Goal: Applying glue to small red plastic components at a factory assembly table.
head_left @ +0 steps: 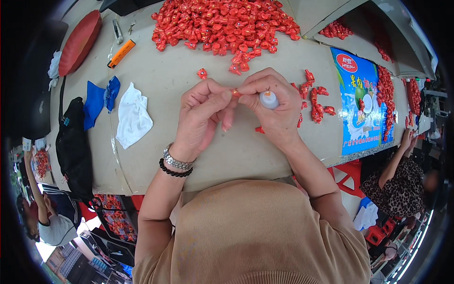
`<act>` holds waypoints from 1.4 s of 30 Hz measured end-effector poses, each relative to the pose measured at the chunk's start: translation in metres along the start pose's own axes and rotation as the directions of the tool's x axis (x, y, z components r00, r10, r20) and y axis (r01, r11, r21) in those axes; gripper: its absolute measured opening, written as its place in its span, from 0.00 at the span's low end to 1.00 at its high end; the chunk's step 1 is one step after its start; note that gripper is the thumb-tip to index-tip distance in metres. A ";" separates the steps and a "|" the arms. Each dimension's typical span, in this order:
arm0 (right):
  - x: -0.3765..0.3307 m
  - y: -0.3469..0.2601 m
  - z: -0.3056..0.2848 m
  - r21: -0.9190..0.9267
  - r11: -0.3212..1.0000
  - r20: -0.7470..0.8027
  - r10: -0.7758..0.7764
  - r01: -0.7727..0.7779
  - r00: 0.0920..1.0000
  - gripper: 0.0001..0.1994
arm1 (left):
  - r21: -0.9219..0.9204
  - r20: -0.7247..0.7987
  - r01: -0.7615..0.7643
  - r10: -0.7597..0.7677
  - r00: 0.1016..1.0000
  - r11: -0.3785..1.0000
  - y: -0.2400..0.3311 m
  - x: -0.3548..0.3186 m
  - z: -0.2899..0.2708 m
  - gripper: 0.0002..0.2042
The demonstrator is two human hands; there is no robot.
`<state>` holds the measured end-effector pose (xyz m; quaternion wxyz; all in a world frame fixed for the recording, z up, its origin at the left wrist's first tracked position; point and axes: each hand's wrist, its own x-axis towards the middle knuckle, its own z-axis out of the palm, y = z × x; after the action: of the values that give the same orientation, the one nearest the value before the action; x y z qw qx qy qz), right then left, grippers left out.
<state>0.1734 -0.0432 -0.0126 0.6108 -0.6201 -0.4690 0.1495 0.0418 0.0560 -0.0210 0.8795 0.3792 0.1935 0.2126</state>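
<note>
Looking down over the pale round counter [189,85], I see both hands meeting just above its middle. My left hand [203,111] pinches a small red-orange plastic piece [235,93] between thumb and forefinger, fingers [215,97] clenched on it, a silver bracelet and a black bead band [176,166] on the wrist. My right hand [272,102] touches the same piece with its fingertips while its fingers wrap a small white squeeze bottle with an orange collar [269,99], held against the palm. So the piece sits between the two hands, lifted off the counter, right beside the bottle's tip.

A big heap of small red plastic pieces [224,23] lies at the far edge of the counter, well apart from the hands. One stray red piece [202,73] sits just beyond my left hand, and a little cluster of red pieces [317,97] lies to the right of my right hand. A crumpled white cloth [133,116] and a blue cloth [100,100] lie on the left, near an orange utility knife [121,53]. A printed blue cardboard sheet [359,102] lies on the right side. A black bag [73,146] hangs at the left edge. Another person in a spotted top [402,184] sits off to the lower right.
</note>
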 end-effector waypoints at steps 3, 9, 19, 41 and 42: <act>-0.001 0.000 0.000 -0.014 0.999 -0.004 -0.034 0.034 0.999 0.10 | -0.016 -0.002 0.006 -0.006 1.000 1.000 -0.002 -0.001 0.002 0.05; 0.002 -0.007 -0.002 -0.034 0.995 0.006 -0.096 0.096 0.995 0.10 | -0.034 0.012 0.032 -0.032 0.999 0.999 0.001 -0.003 0.002 0.04; 0.002 -0.009 0.000 0.026 0.997 0.003 -0.076 0.076 0.997 0.10 | -0.045 0.003 0.030 -0.030 1.000 0.999 0.002 -0.002 0.006 0.05; -0.001 -0.010 0.000 0.018 0.997 0.000 -0.081 0.081 0.997 0.10 | -0.042 0.023 0.024 -0.023 0.999 0.999 0.000 -0.003 0.003 0.04; -0.002 -0.010 0.000 0.016 0.997 -0.002 -0.082 0.082 0.997 0.10 | -0.042 0.025 0.021 -0.020 0.999 0.999 0.000 -0.003 0.003 0.04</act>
<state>0.1685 -0.0466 -0.0039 0.6217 -0.5955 -0.4924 0.1278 0.0409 0.0525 -0.0182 0.8917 0.3612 0.1822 0.2029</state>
